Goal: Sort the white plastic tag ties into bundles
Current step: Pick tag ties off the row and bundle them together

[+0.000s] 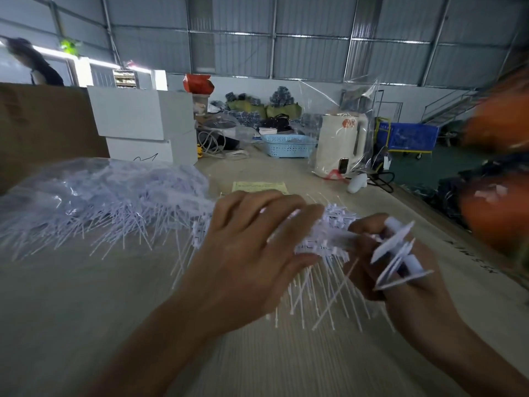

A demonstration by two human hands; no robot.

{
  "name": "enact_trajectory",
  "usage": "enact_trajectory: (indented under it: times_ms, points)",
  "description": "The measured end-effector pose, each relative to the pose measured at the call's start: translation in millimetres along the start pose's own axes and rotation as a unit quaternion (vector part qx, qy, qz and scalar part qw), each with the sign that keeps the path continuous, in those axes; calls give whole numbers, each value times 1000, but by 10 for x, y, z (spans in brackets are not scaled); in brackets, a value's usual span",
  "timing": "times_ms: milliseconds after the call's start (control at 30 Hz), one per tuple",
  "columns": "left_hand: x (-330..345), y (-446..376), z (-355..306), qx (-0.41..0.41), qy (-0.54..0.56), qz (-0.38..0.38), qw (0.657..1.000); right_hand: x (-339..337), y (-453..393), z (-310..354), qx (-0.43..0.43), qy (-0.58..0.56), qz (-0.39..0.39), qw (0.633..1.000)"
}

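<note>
A big loose heap of white plastic tag ties (108, 202) lies on the pale wooden table (86, 310) at the left. In front of me a row of tag ties (326, 242) hangs with thin stems fanning down toward me. My left hand (252, 253) covers the row's left part, fingers spread over the top and thumb underneath. My right hand (386, 262) grips the row's right end, and several flat white tag heads (398, 253) stick out between its fingers.
White boxes (143, 121) stand behind the heap, with a brown cardboard sheet (43, 124) at far left. A blue basket (289, 144), a white kettle in clear plastic (340, 141) and a yellow paper slip (259, 187) lie farther back. Blurred orange shapes (498, 213) sit at the right edge.
</note>
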State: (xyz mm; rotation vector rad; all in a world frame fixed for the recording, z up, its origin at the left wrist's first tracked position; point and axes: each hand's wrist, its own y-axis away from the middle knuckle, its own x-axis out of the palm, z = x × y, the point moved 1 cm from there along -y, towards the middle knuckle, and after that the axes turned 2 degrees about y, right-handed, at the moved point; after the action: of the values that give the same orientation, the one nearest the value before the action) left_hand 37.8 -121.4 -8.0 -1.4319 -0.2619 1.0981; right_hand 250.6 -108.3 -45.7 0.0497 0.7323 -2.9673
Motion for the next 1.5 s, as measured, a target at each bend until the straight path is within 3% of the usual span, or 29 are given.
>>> enact_trajectory:
  times_ms: [100, 200, 267, 500, 633, 700, 767, 900, 1233, 1367, 1500]
  points:
    - [13, 27, 101, -20, -20, 12, 1000, 7, -48, 103, -12, -62, 7, 998]
    - [35, 43, 84, -9, -26, -1, 1000, 32, -48, 150, 49, -195, 54, 978]
    - [69, 48, 57, -19, -29, -7, 999, 91, -44, 178, 86, -214, 89, 969]
    - [112, 97, 47, -51, -66, 44, 996, 109, -42, 96, 123, -136, 67, 981]
    - [116, 119, 61, -36, -91, 51, 994, 91, -34, 71, 58, 4, 104, 993]
    - [117, 129, 61, -24, -95, 58, 993, 76, -37, 76, -16, 82, 104, 991]
    - [127, 135, 42, -8, -94, 77, 993, 56, -46, 81, -97, 166, 100, 976]
    - [134, 116, 18, -5, -81, 112, 990, -23, -82, 77, -128, 203, 134, 962]
    - [131, 108, 4, -10, -68, 132, 989, -52, -88, 117, -243, 379, 111, 886]
    - [153, 125, 27, -9, -68, 115, 991, -70, -95, 92, -246, 370, 104, 890]
    - [159, 133, 23, -15, -77, 99, 992, -67, -95, 40, -177, 305, 103, 930]
